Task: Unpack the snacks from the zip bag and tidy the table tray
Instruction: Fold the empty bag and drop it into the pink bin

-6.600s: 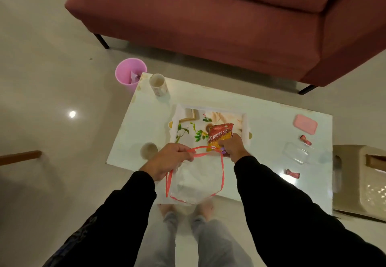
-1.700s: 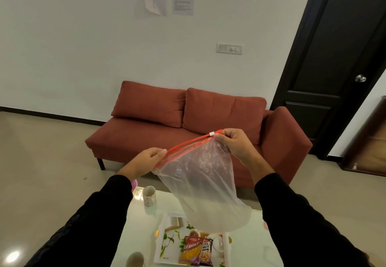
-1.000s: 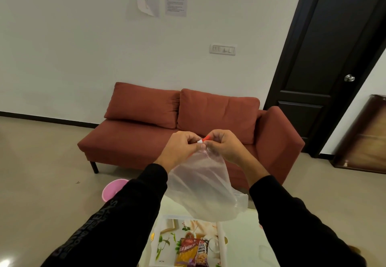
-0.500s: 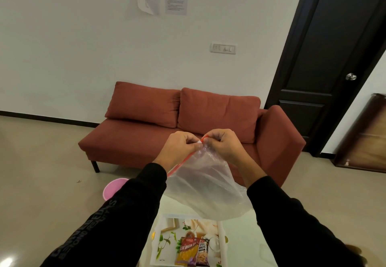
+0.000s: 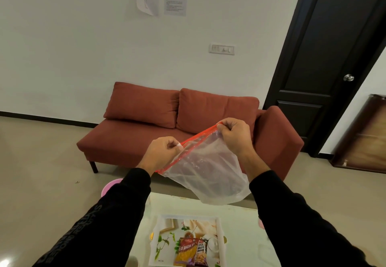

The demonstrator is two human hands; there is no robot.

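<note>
I hold an empty clear zip bag (image 5: 208, 172) with a red zip strip up in front of me, above the table. My left hand (image 5: 161, 153) pinches the white slider on the strip, partway along it. My right hand (image 5: 234, 136) pinches the strip's right end, higher up. Below, the flower-printed tray (image 5: 160, 237) lies on the white table (image 5: 240, 220). Two snack packets rest side by side in the tray: a yellow-red bhujia packet (image 5: 184, 251) and a peanuts packet (image 5: 201, 253).
A red sofa (image 5: 146, 124) stands against the wall beyond the table. A pink bin (image 5: 109, 186) peeks out on the floor left of my left sleeve. A dark door (image 5: 325, 57) is at the right.
My hands were together at the strip's right end; my left hand has since drawn the slider leftward and down along the strip, away from my right hand.
</note>
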